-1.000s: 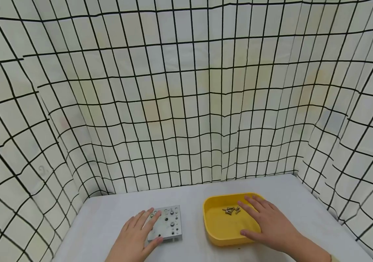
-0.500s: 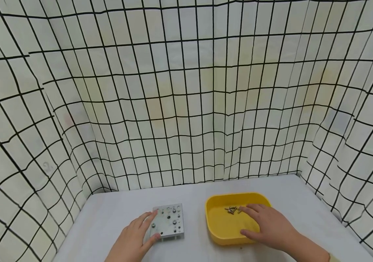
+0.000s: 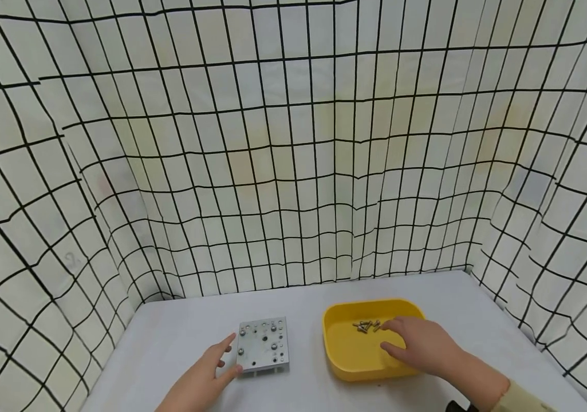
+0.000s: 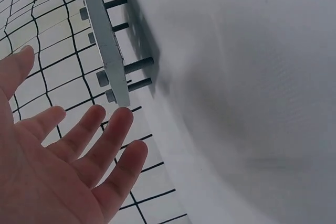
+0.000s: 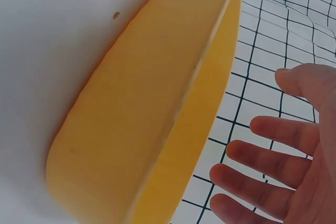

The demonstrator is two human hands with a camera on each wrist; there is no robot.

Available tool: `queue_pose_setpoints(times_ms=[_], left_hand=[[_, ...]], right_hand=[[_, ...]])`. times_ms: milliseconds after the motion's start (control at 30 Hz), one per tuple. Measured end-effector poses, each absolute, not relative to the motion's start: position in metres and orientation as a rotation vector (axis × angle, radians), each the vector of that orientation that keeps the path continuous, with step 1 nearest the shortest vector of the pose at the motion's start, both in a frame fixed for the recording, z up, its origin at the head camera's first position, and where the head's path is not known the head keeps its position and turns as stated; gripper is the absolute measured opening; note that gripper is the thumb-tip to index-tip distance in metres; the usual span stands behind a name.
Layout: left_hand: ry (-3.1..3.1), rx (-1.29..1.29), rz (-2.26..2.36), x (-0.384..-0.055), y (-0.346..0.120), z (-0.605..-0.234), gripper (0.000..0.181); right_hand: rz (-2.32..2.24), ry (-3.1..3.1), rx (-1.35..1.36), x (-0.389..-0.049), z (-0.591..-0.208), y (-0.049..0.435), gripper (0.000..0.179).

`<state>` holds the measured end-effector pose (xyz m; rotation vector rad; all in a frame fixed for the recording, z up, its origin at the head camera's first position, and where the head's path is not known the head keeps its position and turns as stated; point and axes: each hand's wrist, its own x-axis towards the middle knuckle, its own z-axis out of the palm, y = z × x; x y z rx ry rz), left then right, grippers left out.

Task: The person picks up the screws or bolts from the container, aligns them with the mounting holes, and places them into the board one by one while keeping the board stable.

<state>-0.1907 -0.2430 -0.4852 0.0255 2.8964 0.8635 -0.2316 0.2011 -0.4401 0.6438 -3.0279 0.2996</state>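
A square silver metal plate (image 3: 264, 344) with holes lies on the table, left of middle. Several screws sit in it, and in the left wrist view their threaded shanks (image 4: 138, 65) stick out beneath. My left hand (image 3: 201, 375) is at the plate's left edge, fingers spread and slightly bent, gripping nothing; whether a fingertip touches the edge I cannot tell. Right of the plate stands a yellow plastic tray (image 3: 345, 357) with several small loose screws (image 3: 365, 326) in it. Over the tray's right side hovers my right hand (image 3: 422, 342), thumb and fingers apart, holding nothing.
A white cloth covers the table (image 3: 180, 332). White sheeting with a black grid (image 3: 293, 171) encloses the back and both sides. One small dark speck (image 5: 116, 15) lies on the cloth beside the tray.
My left hand has drawn back leftward from over the plate, uncovering its left-hand screws. The right hand's fingers have bent downward over the tray near the screws. Plate and tray stay put.
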Motion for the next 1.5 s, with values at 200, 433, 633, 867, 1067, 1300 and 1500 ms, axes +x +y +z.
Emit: queue_pose_setpoints(times_ms=[200,433,633,867,1067,1300,1500], left_hand=[[2.831,-0.023,0.927,-0.202,-0.247,-0.493,0.076],[2.754,-0.058,1.014,-0.210,-0.249,-0.501,0.076],[2.713,-0.051,1.059,-0.214,-0.251,-0.506,0.079],[2.675,-0.055,1.085,-0.215,-0.253,-0.513,0.082],[2.645,-0.058,1.110,-0.218,-0.253,-0.518,0.084],[2.642,-0.072,1.119,-0.218,-0.254,-0.514,0.083],[2.635,-0.071,1.141,-0.216,-0.252,-0.512,0.081]], right_hand=[[0.306,-3.025,0.655,-0.240,-0.438,0.200,0.036],[0.291,-3.074,0.681,-0.254,-0.432,0.193,0.035],[0.246,-3.131,0.739,-0.272,-0.427,0.183,0.033],[0.234,-3.181,0.830,-0.289,-0.429,0.175,0.030],[0.193,-3.191,0.891,-0.301,-0.439,0.175,0.016],[0.124,-3.167,1.016,-0.320,-0.456,0.171,0.010],[0.089,-3.154,1.073,-0.326,-0.458,0.162,0.009]])
